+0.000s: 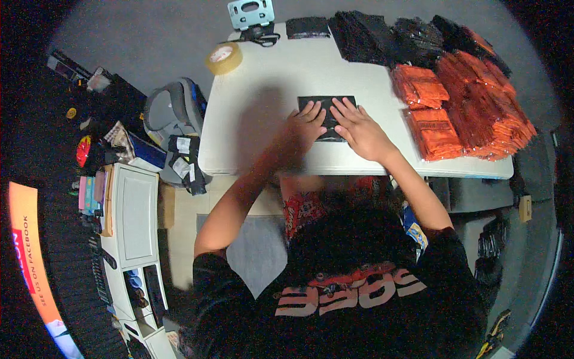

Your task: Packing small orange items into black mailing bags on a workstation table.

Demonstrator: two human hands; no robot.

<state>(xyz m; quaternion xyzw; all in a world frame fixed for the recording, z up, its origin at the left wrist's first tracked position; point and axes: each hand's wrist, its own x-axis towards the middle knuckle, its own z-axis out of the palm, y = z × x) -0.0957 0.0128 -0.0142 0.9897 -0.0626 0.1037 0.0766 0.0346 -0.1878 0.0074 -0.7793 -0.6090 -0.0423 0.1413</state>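
A flat, dark packet with a shiny, plastic-like surface lies near the front edge of the white table. My left hand rests on its left part, palm down with the fingers spread. On the right part of the same packet lies my right hand, also flat and spread. The two hands almost meet at the thumbs, and neither grips anything. Much of the packet is hidden under them. What is inside it I cannot tell.
Orange garments in clear bags are piled at the right. Dark bagged stacks line the back. A tape roll, black scissors and a light-blue metal stand occupy the back left. A white cabinet stands left of the table.
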